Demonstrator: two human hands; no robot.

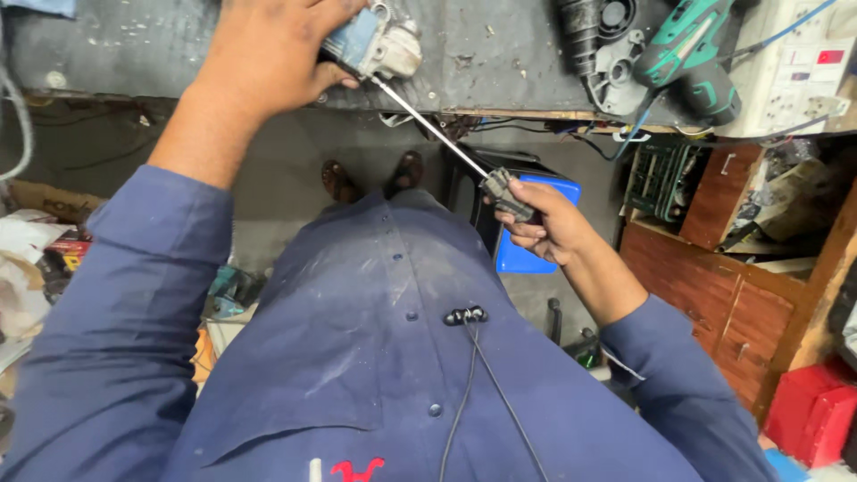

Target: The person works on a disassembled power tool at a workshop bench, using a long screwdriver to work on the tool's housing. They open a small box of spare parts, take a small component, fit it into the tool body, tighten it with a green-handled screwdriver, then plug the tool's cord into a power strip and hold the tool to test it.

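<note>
The left hand point(268, 54) grips a small blue and pale-metal power tool body point(375, 43) against the edge of the dark surface point(500, 54). From it a long screwdriver point(446, 134) slants down and right, tip at the tool, handle closed in the right hand point(544, 223). Its long axis thus runs between both hands, each holding one end; a green drill point(692, 54) lies well apart.
</note>
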